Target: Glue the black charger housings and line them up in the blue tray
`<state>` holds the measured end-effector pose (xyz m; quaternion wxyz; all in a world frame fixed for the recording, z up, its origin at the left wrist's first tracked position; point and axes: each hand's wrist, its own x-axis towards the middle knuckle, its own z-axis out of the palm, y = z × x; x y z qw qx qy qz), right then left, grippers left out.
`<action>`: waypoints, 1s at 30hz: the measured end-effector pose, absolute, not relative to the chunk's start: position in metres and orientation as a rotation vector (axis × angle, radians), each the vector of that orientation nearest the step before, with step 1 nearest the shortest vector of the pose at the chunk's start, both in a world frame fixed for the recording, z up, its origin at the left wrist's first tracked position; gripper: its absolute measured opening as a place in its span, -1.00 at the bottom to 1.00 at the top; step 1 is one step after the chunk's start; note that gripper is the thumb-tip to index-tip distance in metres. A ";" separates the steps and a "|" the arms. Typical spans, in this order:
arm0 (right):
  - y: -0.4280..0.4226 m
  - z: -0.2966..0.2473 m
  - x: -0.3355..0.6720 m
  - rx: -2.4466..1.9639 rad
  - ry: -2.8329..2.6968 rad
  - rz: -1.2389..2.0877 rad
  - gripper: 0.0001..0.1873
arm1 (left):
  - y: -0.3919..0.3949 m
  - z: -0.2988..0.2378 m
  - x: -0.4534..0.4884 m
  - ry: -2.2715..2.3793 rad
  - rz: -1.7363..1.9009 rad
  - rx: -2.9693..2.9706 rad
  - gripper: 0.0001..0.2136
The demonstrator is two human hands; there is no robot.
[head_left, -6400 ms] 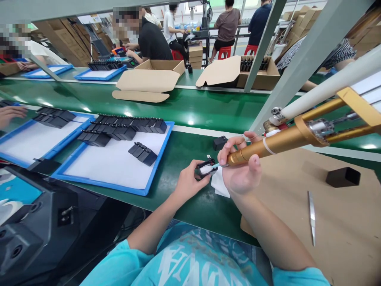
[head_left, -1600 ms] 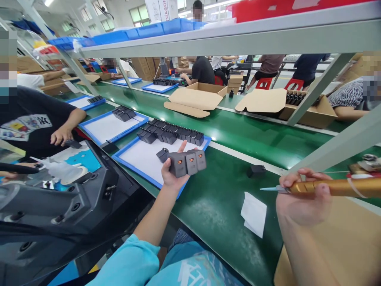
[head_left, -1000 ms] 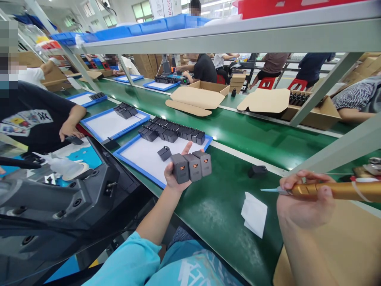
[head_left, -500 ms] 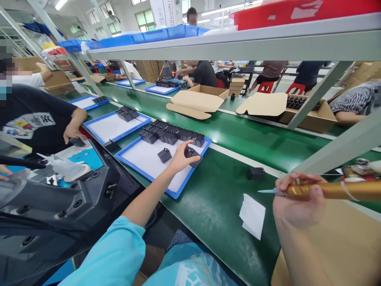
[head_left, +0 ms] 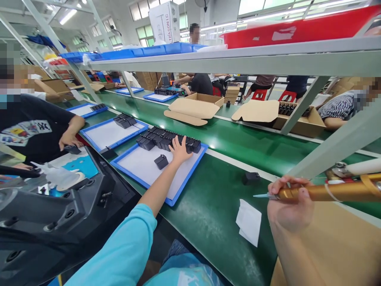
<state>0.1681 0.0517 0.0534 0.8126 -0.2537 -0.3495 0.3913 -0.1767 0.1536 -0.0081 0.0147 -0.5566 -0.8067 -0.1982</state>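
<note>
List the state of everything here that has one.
row of black plastic blocks, lined along the blue-framed white tray's far edge.
single black block, lying apart on the tray.
left hand, open, fingers laid on the row's right end.
right hand, shut on the gold metal pen-shaped tool, level, tip pointing left.
white paper sheet, flat on the green belt.
brown cardboard box, flaps open.

worktop (head_left: 226,198): green
tray (head_left: 190,172): blue rim, white base
chargers (head_left: 160,137): black
tool (head_left: 321,192): gold
sleeve (head_left: 125,250): turquoise
paper (head_left: 248,221): white
</note>
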 end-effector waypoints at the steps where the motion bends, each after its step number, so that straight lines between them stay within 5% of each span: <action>1: 0.052 0.053 0.168 -0.537 -0.754 0.835 -0.80 | 0.152 -0.011 -0.179 -2.469 -0.596 -1.754 -0.02; 13: 0.059 0.048 0.172 -0.521 -0.698 0.861 -0.80 | 0.152 -0.012 -0.187 -2.205 -0.751 -1.717 -0.15; 19: 0.074 0.041 0.194 -0.560 -0.668 0.808 -0.79 | 0.165 0.007 -0.159 -1.892 -1.227 -2.081 -0.76; 30: 0.078 0.042 0.196 -0.571 -0.642 0.813 -0.77 | 0.266 0.016 0.079 -1.715 -0.976 -3.095 -0.54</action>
